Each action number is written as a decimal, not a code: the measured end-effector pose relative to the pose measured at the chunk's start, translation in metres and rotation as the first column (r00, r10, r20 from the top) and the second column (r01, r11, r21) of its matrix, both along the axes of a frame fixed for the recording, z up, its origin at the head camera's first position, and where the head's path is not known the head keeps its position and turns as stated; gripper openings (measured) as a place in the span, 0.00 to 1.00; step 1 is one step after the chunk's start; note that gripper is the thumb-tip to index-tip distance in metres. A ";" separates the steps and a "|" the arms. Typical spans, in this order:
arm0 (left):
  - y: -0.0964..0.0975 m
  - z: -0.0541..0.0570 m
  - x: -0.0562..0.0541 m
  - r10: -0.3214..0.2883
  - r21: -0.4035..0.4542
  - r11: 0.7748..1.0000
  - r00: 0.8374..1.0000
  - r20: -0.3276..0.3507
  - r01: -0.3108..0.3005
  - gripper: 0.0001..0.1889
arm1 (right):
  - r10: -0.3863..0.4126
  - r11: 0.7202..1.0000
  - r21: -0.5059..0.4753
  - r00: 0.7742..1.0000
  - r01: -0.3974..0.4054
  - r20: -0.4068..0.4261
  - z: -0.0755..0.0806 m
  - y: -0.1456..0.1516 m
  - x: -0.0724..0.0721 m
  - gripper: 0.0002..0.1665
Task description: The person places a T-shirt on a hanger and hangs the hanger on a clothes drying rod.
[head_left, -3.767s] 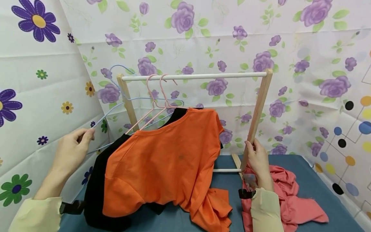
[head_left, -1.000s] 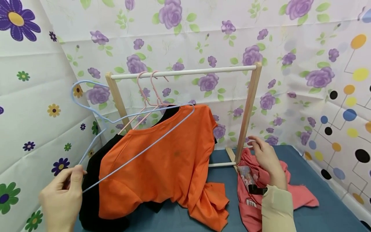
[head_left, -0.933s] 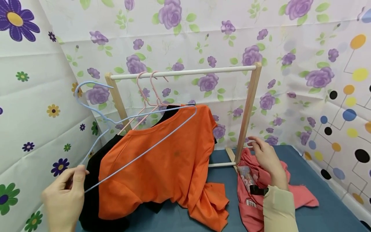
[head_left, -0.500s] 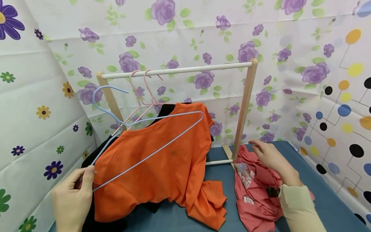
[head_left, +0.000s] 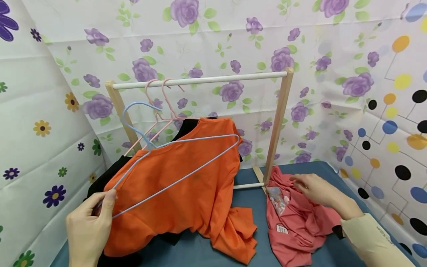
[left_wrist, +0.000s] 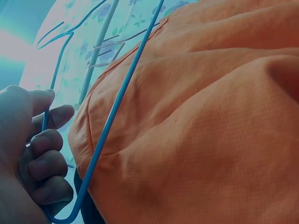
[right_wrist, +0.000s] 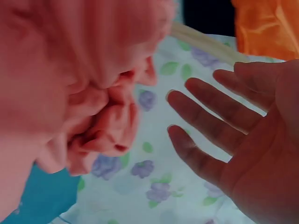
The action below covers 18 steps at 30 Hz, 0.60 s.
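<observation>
My left hand (head_left: 91, 226) grips one end of a blue wire hanger (head_left: 181, 178), held in front of the orange shirt (head_left: 180, 189). In the left wrist view the fingers curl round the blue wire. The hanger's hook points up and right, below the rack's bar, and carries no garment. Over at the right, my right hand (head_left: 317, 191) hovers above a crumpled pink garment (head_left: 293, 230) with a printed patch and a white label. Its fingers are extended and hold nothing in the right wrist view. Whether they touch the cloth is hard to tell.
A small rack with a white bar (head_left: 207, 79) and wooden posts (head_left: 278, 126) stands on the blue surface (head_left: 197, 252). Two pink hangers (head_left: 166, 102) hang at its left, bearing the orange shirt and a black garment (head_left: 106, 174). Patterned cloth walls enclose the space.
My left hand has brought the blue hanger from beside the rack to in front of the orange shirt. My right hand has left the rack's right post and moved over the pink garment.
</observation>
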State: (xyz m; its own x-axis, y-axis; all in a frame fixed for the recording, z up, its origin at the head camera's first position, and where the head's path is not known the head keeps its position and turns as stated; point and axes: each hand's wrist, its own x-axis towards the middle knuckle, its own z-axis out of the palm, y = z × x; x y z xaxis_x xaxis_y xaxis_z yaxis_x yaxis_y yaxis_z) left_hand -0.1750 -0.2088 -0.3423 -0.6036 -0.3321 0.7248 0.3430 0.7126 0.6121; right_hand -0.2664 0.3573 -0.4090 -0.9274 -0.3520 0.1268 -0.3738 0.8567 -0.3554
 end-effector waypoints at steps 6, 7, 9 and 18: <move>0.002 -0.001 -0.001 -0.011 -0.014 1.000 1.000 0.006 0.011 0.07 | 0.038 0.998 0.053 0.999 -0.037 -0.019 -0.010 0.005 -0.015 0.15; 0.002 -0.001 -0.001 -0.015 -0.017 1.000 1.000 0.004 0.015 0.07 | 0.046 0.997 0.060 0.999 -0.045 -0.022 -0.011 0.005 -0.018 0.15; 0.003 -0.002 -0.001 -0.025 -0.021 0.999 1.000 0.002 0.025 0.07 | 0.060 0.996 0.074 0.998 -0.058 -0.026 -0.013 0.005 -0.026 0.15; 0.012 -0.004 -0.004 -0.062 -0.062 0.996 0.998 -0.005 0.061 0.05 | -0.059 0.987 0.152 0.998 0.059 -0.005 -0.019 0.000 -0.060 0.13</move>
State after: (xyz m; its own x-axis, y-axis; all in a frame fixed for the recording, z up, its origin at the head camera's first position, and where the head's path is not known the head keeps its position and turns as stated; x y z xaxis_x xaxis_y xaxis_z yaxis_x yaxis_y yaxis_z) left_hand -0.1791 -0.1971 -0.3460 -0.6167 -0.2487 0.7468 0.3913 0.7264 0.5650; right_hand -0.3269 0.3576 -0.4285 -0.9470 -0.3122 0.0761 -0.3213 0.9213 -0.2191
